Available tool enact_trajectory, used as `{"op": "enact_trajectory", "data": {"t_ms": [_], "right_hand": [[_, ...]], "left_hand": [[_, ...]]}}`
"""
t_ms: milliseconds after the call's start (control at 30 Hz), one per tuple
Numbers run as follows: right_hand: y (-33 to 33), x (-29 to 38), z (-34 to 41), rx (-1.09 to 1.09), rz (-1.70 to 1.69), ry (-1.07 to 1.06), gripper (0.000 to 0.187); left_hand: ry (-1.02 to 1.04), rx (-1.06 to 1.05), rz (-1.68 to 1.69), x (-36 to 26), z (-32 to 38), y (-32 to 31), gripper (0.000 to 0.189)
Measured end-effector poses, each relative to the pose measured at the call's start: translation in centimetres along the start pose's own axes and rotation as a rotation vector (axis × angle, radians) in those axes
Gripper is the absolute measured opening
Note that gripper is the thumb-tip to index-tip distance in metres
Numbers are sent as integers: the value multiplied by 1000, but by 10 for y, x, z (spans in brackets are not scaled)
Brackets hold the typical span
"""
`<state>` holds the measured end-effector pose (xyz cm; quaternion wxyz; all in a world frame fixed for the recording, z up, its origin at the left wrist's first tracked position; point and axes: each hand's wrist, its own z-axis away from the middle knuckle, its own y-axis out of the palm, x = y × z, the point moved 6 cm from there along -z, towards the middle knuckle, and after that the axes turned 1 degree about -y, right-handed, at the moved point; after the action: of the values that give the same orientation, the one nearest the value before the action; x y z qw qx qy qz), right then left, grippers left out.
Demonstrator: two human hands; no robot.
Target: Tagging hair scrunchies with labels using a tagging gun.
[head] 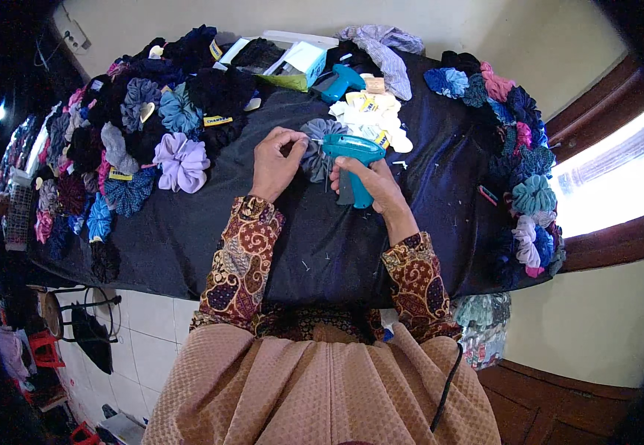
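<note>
My right hand point(374, 186) grips a teal tagging gun point(353, 149), its nose pointing left. At that nose, my left hand point(278, 158) has thumb and forefinger pinched together; whether something small is between them cannot be told. A grey-blue fabric scrunchie point(317, 158) lies on the black cloth point(310, 233), just beyond and partly behind the gun. Past it is a pile of white and yellow tags point(374, 114), some bearing writing. A lilac scrunchie point(181, 163) lies to the left of my left hand.
Heaps of scrunchies line the left point(143, 100) and right point(533, 194) of the cloth. At the back are a second teal tagging gun point(343, 83), an open box point(299, 64) and a striped cloth point(386, 53). Small plastic fasteners are scattered about. A black-framed stool point(85, 317) stands at lower left.
</note>
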<state>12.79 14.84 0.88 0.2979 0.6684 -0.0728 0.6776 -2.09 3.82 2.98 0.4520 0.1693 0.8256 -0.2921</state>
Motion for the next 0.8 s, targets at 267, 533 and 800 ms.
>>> {"op": "enact_trajectory", "data": {"t_ms": [267,533,800], "right_hand": [[1,0,3,-56,-23,21,20],[1,-3,-1,-33,-2,21,20],[5,-3,-1,-52,-15,15,19]], "left_hand": [[45,-36,-24,1,0,-2,14],[60,-47,-46,-3,1,1,14],[61,-93,-73,-13,5,2,12]]}}
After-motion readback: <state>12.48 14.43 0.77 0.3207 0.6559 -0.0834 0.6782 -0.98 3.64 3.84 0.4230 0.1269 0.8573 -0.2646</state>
